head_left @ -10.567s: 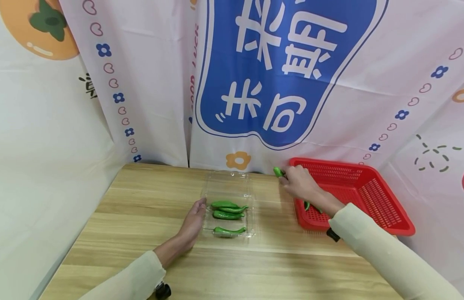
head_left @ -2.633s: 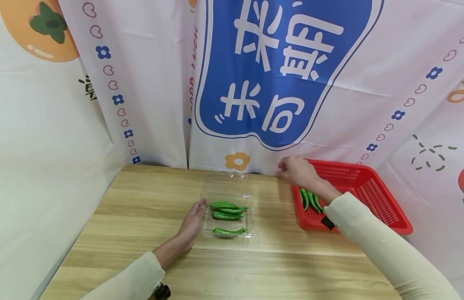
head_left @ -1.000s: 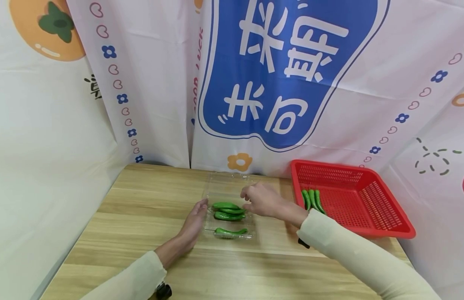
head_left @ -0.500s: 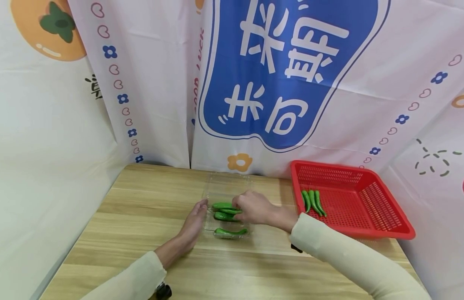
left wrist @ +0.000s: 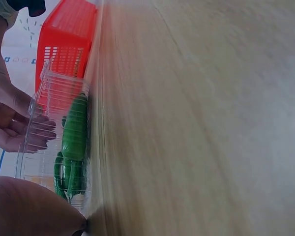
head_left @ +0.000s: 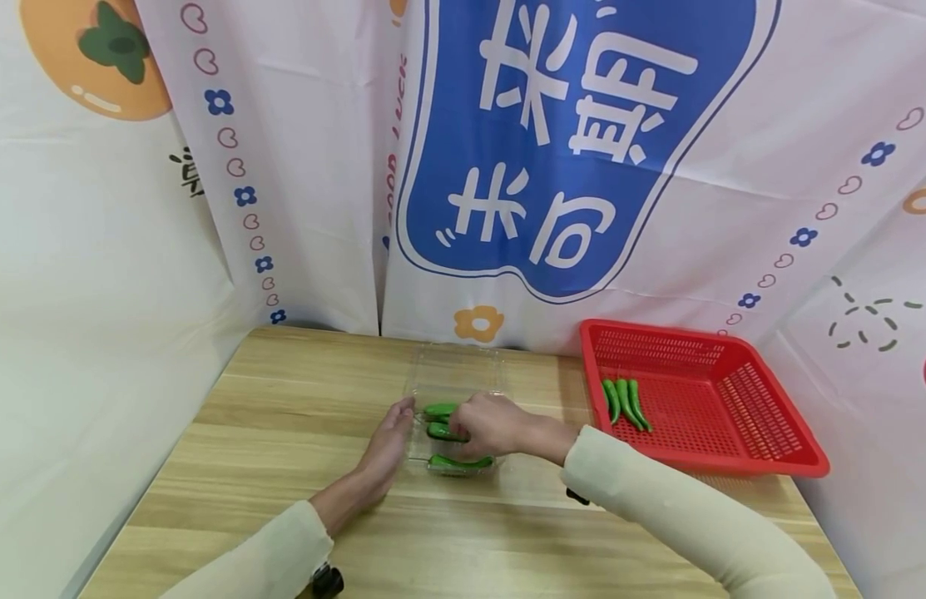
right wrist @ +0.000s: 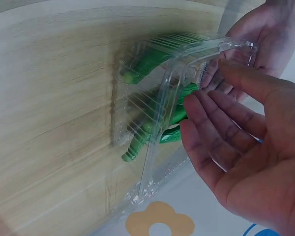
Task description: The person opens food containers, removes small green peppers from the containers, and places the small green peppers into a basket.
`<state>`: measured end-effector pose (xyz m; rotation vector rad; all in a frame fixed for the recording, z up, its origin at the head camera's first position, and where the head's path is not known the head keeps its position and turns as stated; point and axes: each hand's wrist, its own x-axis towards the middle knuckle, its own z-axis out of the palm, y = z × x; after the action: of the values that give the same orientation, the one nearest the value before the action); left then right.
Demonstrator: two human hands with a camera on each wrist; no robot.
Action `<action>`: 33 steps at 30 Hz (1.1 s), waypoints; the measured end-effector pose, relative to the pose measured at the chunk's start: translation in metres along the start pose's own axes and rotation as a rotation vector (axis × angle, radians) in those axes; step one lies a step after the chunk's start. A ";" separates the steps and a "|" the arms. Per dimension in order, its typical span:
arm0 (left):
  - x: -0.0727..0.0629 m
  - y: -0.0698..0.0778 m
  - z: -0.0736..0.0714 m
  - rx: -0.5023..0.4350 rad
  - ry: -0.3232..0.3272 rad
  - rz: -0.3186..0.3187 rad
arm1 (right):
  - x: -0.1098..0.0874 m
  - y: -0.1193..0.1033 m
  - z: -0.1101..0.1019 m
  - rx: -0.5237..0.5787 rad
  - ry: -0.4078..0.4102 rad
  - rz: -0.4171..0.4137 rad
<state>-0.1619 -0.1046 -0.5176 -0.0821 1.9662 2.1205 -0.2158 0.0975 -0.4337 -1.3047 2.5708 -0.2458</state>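
Note:
A hinged clear plastic box (head_left: 457, 372) lies open on the table with several green chili peppers (head_left: 440, 410) inside. One long pepper (head_left: 449, 467) lies apart near its front wall. My left hand (head_left: 388, 437) rests against the box's left side, fingers extended. Over the box hangs my right hand (head_left: 496, 426), covering the right ends of the peppers in the head view. In the right wrist view that hand's fingers (right wrist: 206, 142) are loosely bent above the peppers, with nothing between them and the thumb. The left wrist view shows a thick pepper (left wrist: 74, 130) through the box wall.
A red plastic basket (head_left: 795, 424) with slotted sides stands at the table's right, three green chili peppers (head_left: 623, 403) lying by its left wall. The wooden table (head_left: 283, 399) meets a printed cloth (head_left: 328, 274) at the back.
Earlier my right hand held a green chili pepper at the basket's left edge. It has since moved left, without a pepper, down over the box. My left hand has stayed by the box.

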 end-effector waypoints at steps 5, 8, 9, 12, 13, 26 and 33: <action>0.000 0.001 0.002 0.003 0.017 -0.005 | 0.006 0.001 0.005 -0.027 -0.039 -0.017; -0.001 0.002 0.002 0.004 0.018 -0.004 | 0.009 0.001 0.008 -0.042 -0.065 -0.005; -0.001 0.002 0.003 0.003 0.019 -0.003 | 0.010 0.002 0.009 -0.042 -0.072 -0.001; -0.001 0.003 0.003 -0.002 0.019 -0.001 | 0.013 0.002 0.011 -0.038 -0.089 0.015; -0.001 0.003 0.004 -0.003 0.020 -0.001 | 0.014 0.002 0.012 -0.044 -0.093 0.018; 0.000 0.001 0.008 -0.003 0.055 -0.003 | 0.020 0.003 0.023 -0.077 -0.111 0.027; 0.001 0.000 0.008 0.008 0.069 0.002 | 0.021 0.000 0.026 -0.107 -0.090 0.017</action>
<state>-0.1621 -0.0961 -0.5172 -0.1533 2.0137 2.1380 -0.2204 0.0798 -0.4621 -1.2985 2.5489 -0.0460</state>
